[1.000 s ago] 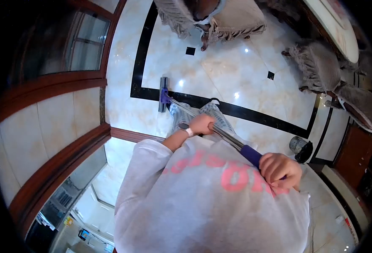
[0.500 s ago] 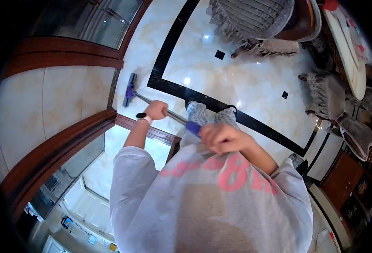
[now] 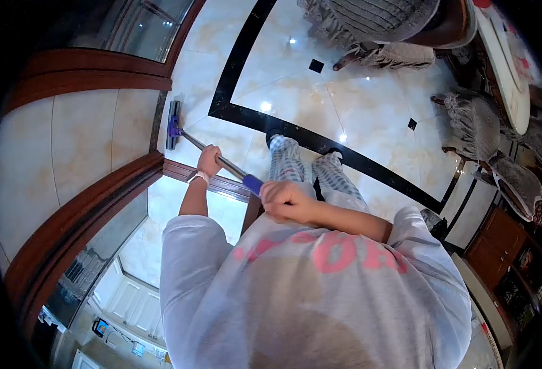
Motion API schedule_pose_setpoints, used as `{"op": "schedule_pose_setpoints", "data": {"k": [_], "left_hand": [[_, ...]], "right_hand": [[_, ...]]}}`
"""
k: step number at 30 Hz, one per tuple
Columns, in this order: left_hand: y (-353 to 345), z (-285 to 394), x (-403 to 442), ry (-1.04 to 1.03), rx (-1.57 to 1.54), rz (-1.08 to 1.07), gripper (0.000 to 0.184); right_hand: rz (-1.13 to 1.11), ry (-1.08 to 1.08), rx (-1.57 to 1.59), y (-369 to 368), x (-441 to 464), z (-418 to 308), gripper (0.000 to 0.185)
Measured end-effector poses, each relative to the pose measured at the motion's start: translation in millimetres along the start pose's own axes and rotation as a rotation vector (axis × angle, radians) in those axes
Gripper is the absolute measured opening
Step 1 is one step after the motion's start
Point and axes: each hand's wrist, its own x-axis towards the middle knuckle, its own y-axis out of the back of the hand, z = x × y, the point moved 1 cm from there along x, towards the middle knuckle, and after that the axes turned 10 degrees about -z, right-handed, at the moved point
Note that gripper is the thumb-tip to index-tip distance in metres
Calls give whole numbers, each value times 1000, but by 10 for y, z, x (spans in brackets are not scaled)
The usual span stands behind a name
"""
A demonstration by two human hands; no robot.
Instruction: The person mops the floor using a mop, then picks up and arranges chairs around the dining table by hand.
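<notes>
My left hand (image 3: 209, 161), with a band on the wrist, is wrapped round the metal pole of a mop (image 3: 229, 166). Higher up the pole, my right hand (image 3: 283, 200) grips its purple handle section in front of my shirt. The purple and grey mop head (image 3: 174, 125) lies on the marble floor close to the tiled wall at the left. My feet and patterned trousers (image 3: 288, 161) show below the pole, near the black floor border.
Chairs with ruffled grey covers (image 3: 472, 126) stand at the right and top beside a light-topped table (image 3: 504, 74). A tiled wall (image 3: 83, 132) with brown wood trim runs along the left. A doorway (image 3: 212, 200) opens at lower left, and a bin (image 3: 432, 221) sits at right.
The mop head has moved left across the floor to the wall's foot. Both hands have shifted left with the pole, my right arm now reaching across my body.
</notes>
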Motion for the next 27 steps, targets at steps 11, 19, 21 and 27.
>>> {"op": "schedule_pose_setpoints", "data": {"k": [11, 19, 21, 27], "left_hand": [[-1368, 1655, 197, -46, 79, 12, 14], [-2404, 3724, 360, -216, -25, 99, 12], [-2387, 3803, 324, -241, -80, 68, 9], [-1787, 3332, 119, -206, 39, -112, 10]], "right_hand": [[-96, -104, -101, 704, -1741, -1026, 37], [-125, -224, -151, 1164, -3138, -2446, 33], [-140, -227, -164, 1121, -3150, -2540, 32], [-374, -47, -100, 878, -2579, -2338, 27]]}}
